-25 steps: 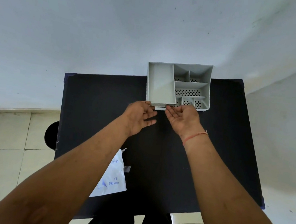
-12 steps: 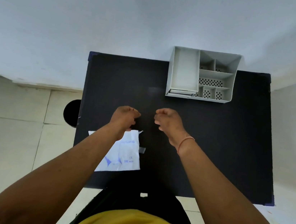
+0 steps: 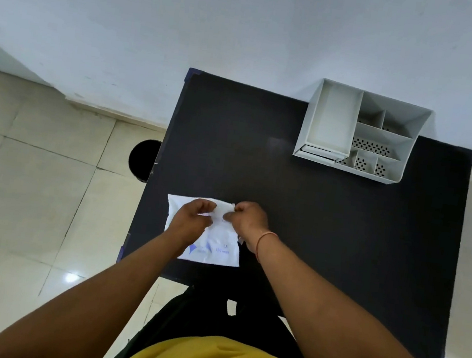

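- While both hands were up at the front edge of the grey organizer [image 3: 314, 120] a second ago, they've now dropped back to the near left of the black table [image 3: 311, 234] and landed on the white packet [image 3: 217, 245]
- The packet lies flat by the table's left edge, close to the person's body, blue print facing up. It looks to be in the same spot as before, only the hands came to it
- The left hand [image 3: 190, 222] has its fingers curled and is pinching the packet's far edge. The right hand [image 3: 249, 219] pinches that same edge just beside it, fingertips clamped on the plastic, the two hands nearly touching
- The organizer sits untouched at the far right of the table, well apart from the hands
- My read: the organizer bit is done for now and the job has moved on to opening the packet, since a two-handed pinch like that is how you'd pull or tear the top apart
- I can't tell if it's open yet, the edge is mostly hidden behind the fingers
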Tool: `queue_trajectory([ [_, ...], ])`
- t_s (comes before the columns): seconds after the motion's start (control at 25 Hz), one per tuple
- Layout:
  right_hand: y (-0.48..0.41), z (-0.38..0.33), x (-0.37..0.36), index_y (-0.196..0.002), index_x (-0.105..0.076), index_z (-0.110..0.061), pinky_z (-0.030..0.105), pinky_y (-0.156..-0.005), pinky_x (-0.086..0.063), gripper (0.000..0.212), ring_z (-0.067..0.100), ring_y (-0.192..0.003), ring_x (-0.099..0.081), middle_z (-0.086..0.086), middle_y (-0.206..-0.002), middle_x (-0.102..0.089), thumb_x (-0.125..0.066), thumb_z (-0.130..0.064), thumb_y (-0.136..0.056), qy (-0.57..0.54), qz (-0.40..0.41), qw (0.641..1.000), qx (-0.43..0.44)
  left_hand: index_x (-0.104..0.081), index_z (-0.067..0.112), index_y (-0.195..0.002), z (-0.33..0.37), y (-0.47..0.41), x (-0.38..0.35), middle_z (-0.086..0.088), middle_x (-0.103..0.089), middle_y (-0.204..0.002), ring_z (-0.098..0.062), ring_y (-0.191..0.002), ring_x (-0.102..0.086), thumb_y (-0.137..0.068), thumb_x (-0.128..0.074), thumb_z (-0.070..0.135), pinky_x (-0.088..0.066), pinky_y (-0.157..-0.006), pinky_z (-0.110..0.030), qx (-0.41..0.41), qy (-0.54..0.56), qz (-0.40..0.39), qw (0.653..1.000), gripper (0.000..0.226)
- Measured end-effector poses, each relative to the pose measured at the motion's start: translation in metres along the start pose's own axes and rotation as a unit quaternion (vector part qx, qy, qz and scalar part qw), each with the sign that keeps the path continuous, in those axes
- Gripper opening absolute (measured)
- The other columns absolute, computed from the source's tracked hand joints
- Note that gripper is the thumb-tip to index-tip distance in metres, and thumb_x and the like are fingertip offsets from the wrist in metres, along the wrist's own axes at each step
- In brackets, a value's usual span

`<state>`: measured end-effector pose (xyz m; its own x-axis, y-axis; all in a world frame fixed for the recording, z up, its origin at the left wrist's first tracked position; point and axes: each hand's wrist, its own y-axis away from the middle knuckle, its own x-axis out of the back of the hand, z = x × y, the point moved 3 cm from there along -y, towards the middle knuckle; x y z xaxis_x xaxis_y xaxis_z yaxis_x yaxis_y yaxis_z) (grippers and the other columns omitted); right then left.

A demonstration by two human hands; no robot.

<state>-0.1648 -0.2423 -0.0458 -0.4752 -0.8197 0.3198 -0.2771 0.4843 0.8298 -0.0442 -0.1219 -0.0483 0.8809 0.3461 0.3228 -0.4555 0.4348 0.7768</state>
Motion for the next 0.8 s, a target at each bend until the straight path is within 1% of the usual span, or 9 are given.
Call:
queue_trajectory([
  [0.16, 0.034, -0.016, 0.037, -0.099, -0.071, -0.009, 0.043, -0.073, -0.060, 0.015, 0.034, -0.092, -0.076, 0.019, -0.103, -0.078, -0.069, -0.020, -0.088, -0.105, -0.056, 0.993, 0.028, -0.064, 0.023, -0.136, 0.022, 0.022, 0.007, -0.003, -0.070, -0.140, -0.026, -0.124, -0.069, -0.096, -0.077, 0.011, -0.056, -0.100, -0.037, -0.104, -0.081, 0.090, 0.987, 0.043],
  [0.24, 0.056, -0.019, 0.055, -0.109, -0.067, -0.012, 0.042, -0.077, -0.057, 0.022, 0.037, -0.103, -0.073, 0.020, -0.110, -0.077, -0.065, -0.024, -0.091, -0.124, -0.104, 0.986, 0.042, -0.061, 0.023, -0.140, 0.034, 0.044, 0.003, -0.003, -0.068, -0.145, -0.026, -0.127, -0.068, -0.092, -0.082, 0.015, -0.056, -0.098, -0.037, -0.127, -0.070, 0.106, 0.984, 0.053],
  [0.28, 0.058, -0.018, 0.059, -0.118, -0.066, -0.012, 0.047, -0.086, -0.059, 0.031, 0.039, -0.109, -0.072, 0.021, -0.115, -0.076, -0.063, -0.025, -0.090, -0.155, -0.130, 0.979, 0.027, -0.060, 0.023, -0.142, 0.040, 0.047, 0.001, -0.003, -0.066, -0.146, -0.027, -0.129, -0.067, -0.090, -0.084, 0.015, -0.057, -0.100, -0.040, -0.120, -0.037, 0.080, 0.989, 0.058],
  [0.36, 0.065, -0.015, 0.061, -0.133, -0.065, -0.009, 0.057, -0.104, -0.053, 0.047, 0.044, -0.119, -0.069, 0.025, -0.126, -0.073, -0.059, -0.022, -0.089, -0.248, -0.188, 0.950, 0.007, -0.060, 0.026, -0.143, 0.047, 0.060, -0.009, -0.004, -0.068, -0.144, -0.031, -0.129, -0.068, -0.089, -0.085, 0.012, -0.060, -0.102, -0.050, -0.081, 0.124, -0.023, 0.989, 0.061],
  [0.44, 0.082, -0.012, 0.061, -0.139, -0.063, -0.004, 0.057, -0.108, -0.050, 0.053, 0.045, -0.119, -0.065, 0.029, -0.130, -0.068, -0.055, -0.020, -0.090, -0.302, -0.237, 0.923, 0.016, -0.064, 0.022, -0.140, 0.053, 0.089, -0.024, -0.013, -0.075, -0.134, -0.036, -0.118, -0.073, -0.093, -0.078, 0.008, -0.062, -0.097, -0.056, -0.061, 0.294, -0.130, 0.945, 0.052],
  [0.56, 0.107, -0.022, 0.061, -0.138, -0.064, -0.002, 0.062, -0.110, -0.048, 0.049, 0.043, -0.117, -0.064, 0.029, -0.136, -0.066, -0.056, -0.026, -0.095, -0.304, -0.269, 0.913, 0.050, -0.068, 0.016, -0.133, 0.058, 0.123, -0.028, -0.019, -0.079, -0.121, -0.038, -0.102, -0.078, -0.094, -0.074, 0.003, -0.066, -0.082, -0.051, -0.052, 0.364, -0.115, 0.923, 0.041],
  [0.64, 0.122, -0.034, 0.065, -0.130, -0.068, -0.007, 0.059, -0.101, -0.056, 0.044, 0.040, -0.112, -0.071, 0.021, -0.127, -0.073, -0.060, -0.036, -0.099, -0.236, -0.245, 0.934, 0.112, -0.069, 0.015, -0.128, 0.050, 0.133, -0.022, -0.019, -0.080, -0.120, -0.037, -0.100, -0.079, -0.094, -0.073, -0.001, -0.068, -0.075, -0.048, -0.045, 0.391, -0.057, 0.918, 0.038],
  [0.72, 0.135, -0.049, 0.078, -0.120, -0.072, -0.011, 0.050, -0.089, -0.062, 0.040, 0.033, -0.102, -0.077, 0.013, -0.119, -0.077, -0.062, -0.044, -0.099, -0.158, -0.177, 0.955, 0.178, -0.069, 0.015, -0.131, 0.040, 0.138, -0.009, -0.019, -0.079, -0.123, -0.038, -0.105, -0.077, -0.094, -0.072, -0.002, -0.067, -0.077, -0.050, -0.036, 0.433, -0.029, 0.900, 0.041],
  [0.8, 0.144, -0.059, 0.089, -0.111, -0.075, -0.015, 0.042, -0.080, -0.063, 0.028, 0.024, -0.093, -0.078, 0.008, -0.113, -0.079, -0.063, -0.038, -0.099, -0.135, -0.090, 0.959, 0.231, -0.067, 0.016, -0.137, 0.027, 0.142, 0.013, -0.018, -0.077, -0.127, -0.040, -0.112, -0.075, -0.094, -0.072, 0.000, -0.066, -0.082, -0.054, -0.043, 0.471, -0.026, 0.881, 0.046],
])
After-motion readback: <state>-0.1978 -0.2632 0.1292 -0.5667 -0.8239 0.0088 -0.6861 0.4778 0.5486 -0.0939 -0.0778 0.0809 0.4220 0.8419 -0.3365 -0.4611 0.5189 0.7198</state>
